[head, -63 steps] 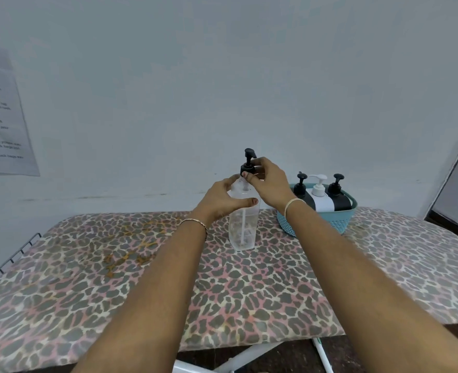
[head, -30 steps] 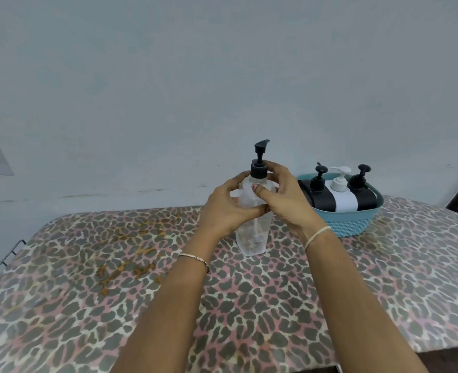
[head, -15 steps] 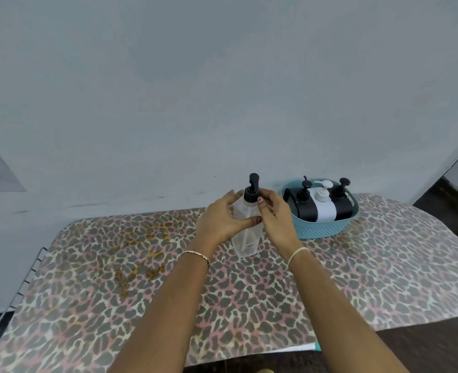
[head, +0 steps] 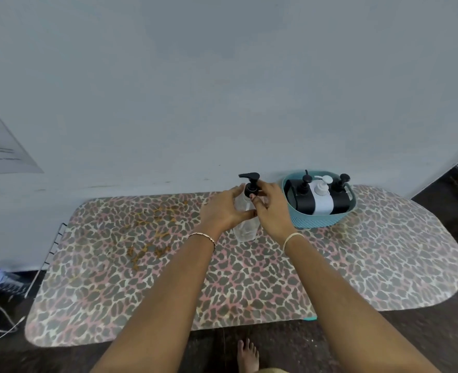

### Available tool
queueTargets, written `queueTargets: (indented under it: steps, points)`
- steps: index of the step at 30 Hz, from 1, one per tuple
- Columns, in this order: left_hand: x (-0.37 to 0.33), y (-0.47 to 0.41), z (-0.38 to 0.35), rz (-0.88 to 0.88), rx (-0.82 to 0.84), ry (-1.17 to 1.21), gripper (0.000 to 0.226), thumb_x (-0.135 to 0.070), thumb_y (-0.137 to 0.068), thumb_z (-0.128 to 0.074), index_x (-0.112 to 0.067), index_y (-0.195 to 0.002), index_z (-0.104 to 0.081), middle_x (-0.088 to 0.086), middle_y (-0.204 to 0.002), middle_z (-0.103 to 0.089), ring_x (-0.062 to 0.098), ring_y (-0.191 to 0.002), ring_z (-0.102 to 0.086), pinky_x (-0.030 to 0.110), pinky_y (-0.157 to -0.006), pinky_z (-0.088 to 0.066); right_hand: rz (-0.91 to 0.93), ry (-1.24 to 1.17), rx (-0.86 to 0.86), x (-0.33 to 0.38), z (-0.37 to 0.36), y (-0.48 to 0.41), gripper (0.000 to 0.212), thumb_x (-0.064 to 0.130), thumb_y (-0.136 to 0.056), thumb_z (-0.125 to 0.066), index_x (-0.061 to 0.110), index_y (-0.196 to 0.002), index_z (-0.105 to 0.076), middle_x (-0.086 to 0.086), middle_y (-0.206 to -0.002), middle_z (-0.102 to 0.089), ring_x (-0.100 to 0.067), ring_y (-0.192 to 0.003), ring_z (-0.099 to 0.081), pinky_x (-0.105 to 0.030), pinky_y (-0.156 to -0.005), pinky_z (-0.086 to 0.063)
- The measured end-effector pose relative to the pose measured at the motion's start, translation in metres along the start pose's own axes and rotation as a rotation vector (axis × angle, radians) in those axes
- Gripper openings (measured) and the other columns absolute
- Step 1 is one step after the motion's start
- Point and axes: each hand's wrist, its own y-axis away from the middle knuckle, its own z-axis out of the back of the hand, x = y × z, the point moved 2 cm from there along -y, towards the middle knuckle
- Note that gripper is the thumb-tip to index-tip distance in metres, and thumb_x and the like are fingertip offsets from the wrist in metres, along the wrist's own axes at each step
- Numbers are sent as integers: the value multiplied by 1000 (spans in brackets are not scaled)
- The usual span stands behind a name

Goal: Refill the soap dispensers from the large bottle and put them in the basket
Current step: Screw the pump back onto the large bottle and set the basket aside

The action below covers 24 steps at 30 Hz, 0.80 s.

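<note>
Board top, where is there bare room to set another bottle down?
Bare: the right end of the board, past the basket, and the left half between the left hand and the wire rack, though that is stained. Crowded: the back middle, where both hands hold the clear dispenser, the right hand filling the gap to the basket.

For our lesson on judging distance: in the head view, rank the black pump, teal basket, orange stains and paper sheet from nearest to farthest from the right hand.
1. black pump: in the right hand grip.
2. teal basket: just to its right.
3. orange stains: left, on the board cover.
4. paper sheet: far left, on the wall.
</note>
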Motion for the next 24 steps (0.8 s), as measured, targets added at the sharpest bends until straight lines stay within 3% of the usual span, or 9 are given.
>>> queueTargets:
  steps: [2,6,9,11,13,16,21,24]
  points:
    - [0,1,-2,24,-3,27,84,-62,-76,-67,-40,-148,-30,9,-128,-62,26,-112,-61,39,-80,-54,-24,-18,-29,-1,1,-5,31,14,-89,-66,14,-120,-57,-1,-111,-52,-14,-104,-56,-36,-95,-48]
    - [-2,2,-5,32,12,116,85,-59,-75,-71,-41,-148,-30,4,-127,-63,25,-110,-63,34,-71,-53,-79,-41,-93,-4,5,-7,39,20,-79,-77,16,-106,-50,-1,-108,-53,-15,-93,-57,-33,-84,-51]
    - [-2,1,-5,30,12,126,87,-58,-74,-72,-41,-148,-30,0,-132,-61,22,-109,-64,30,-67,-51,-42,-77,-15,-5,5,-3,53,22,-87,-70,23,-133,-44,5,-127,-50,-12,-100,-55,-26,-88,-49]
    - [-1,0,-5,39,18,137,87,-58,-74,-73,-40,-148,-31,8,-128,-63,28,-111,-63,37,-72,-54,11,-12,26,-5,6,-1,52,22,-94,-60,27,-142,-42,10,-122,-56,-11,-99,-56,-26,-90,-48]
    - [-1,0,-6,41,19,150,87,-57,-74,-73,-39,-148,-31,14,-126,-62,33,-113,-60,41,-80,-55,32,58,-9,-3,10,-2,39,20,-94,-60,21,-132,-56,8,-104,-62,-11,-91,-57,-31,-85,-50]
    - [-1,0,-8,32,7,170,84,-52,-77,-73,-37,-148,-32,16,-127,-61,35,-115,-58,43,-83,-54,22,109,-51,1,12,-9,32,27,-87,-69,19,-118,-67,7,-99,-62,-8,-86,-55,-24,-76,-46]
    - [1,-2,-11,15,-23,208,81,-49,-73,-76,-40,-145,-39,11,-122,-65,31,-111,-61,41,-79,-54,-19,136,-91,3,11,-14,36,38,-78,-77,20,-104,-62,5,-99,-59,-7,-90,-55,-23,-79,-46]
    - [1,-2,-12,12,-29,250,80,-45,-73,-77,-38,-143,-41,6,-124,-65,29,-111,-61,37,-79,-54,-35,62,-71,2,9,-13,40,38,-78,-78,20,-107,-57,6,-102,-59,-9,-94,-54,-24,-83,-45]
